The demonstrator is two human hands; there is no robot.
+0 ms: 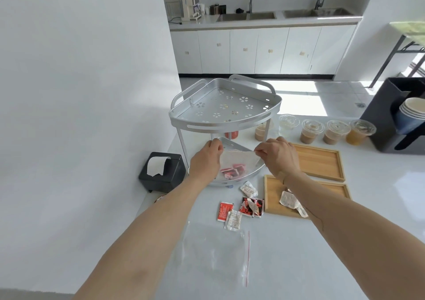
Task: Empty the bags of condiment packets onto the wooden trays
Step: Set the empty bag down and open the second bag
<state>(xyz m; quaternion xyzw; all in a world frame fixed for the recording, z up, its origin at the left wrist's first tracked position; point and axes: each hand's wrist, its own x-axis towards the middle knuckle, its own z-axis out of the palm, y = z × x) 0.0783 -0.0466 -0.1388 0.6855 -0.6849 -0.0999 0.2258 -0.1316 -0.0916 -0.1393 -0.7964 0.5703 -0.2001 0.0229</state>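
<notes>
At lower centre an emptied bag (pixel 213 253) is lying flat; its packets (pixel 239 207) are sprawling mid-frame, only a few reaching the near tray (pixel 273 198). My left hand (pixel 207 159) and right hand (pixel 278 157) are pinching the second bag (pixel 236 164), unemptied, I judge.

Bright daylight glares off the floor (pixel 296 97); wide-angle edges bend, slightly soft.

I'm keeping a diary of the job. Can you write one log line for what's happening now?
step: opening bag | hands: left and right pinch bag of packets over rack's lower shelf | far tray: bare | near tray: some packets
</notes>
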